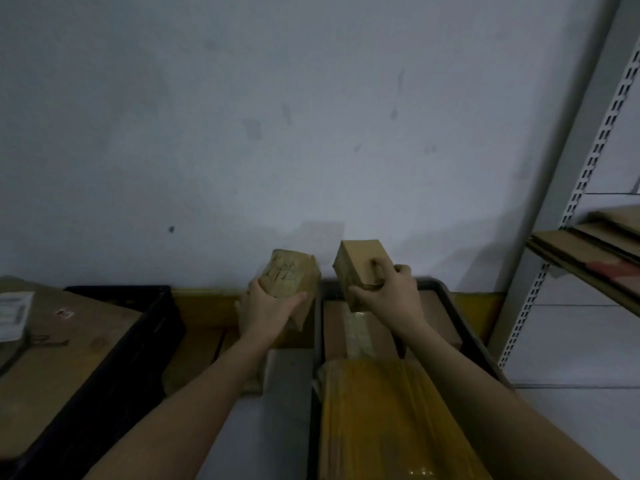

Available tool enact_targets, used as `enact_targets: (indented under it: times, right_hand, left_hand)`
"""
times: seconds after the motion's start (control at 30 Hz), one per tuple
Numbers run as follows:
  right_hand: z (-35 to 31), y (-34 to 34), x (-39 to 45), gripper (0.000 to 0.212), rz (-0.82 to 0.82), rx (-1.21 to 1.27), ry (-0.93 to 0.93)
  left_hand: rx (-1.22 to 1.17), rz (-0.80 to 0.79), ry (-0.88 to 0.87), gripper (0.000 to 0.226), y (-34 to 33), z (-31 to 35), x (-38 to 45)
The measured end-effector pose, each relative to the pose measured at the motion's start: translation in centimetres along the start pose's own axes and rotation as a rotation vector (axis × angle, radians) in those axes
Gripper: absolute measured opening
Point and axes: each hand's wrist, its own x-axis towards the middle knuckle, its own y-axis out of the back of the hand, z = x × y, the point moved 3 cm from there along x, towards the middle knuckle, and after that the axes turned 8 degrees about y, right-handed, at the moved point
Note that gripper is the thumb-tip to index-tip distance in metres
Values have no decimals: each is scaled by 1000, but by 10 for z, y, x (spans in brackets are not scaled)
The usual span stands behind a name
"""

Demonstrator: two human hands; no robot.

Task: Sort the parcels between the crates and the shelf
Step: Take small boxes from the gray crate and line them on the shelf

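Note:
My left hand (266, 308) grips a small brown taped parcel (289, 271) with handwriting on its top, held in the air in front of the wall. My right hand (388, 294) grips a second small cardboard box (360, 259), thumb on its top face, lifted above the grey crate (464, 327). That crate holds flat brown parcels and a large yellow-wrapped parcel (384, 417) at its near end. At the left stands a black crate (138, 341) with a wide brown parcel (59, 358) lying in it. The metal shelf (588, 258) is at the right.
Flattened cardboard sheets lie on the shelf board at the right. A white label packet (14, 315) rests on the parcel in the black crate. Between the crates lie brown parcels and a grey flat one (287, 393). A pale wall closes the back.

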Motion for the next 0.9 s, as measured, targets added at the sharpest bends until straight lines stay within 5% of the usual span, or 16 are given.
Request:
enact_targets:
  times: [0.47, 0.9]
  right_hand:
    - [-125, -97, -61, 79, -275, 81, 113]
    - [-139, -238, -131, 81, -340, -29, -218]
  left_hand:
    - [-22, 200, 309, 116, 124, -136, -28]
    - [-101, 32, 355, 117, 137, -222, 17]
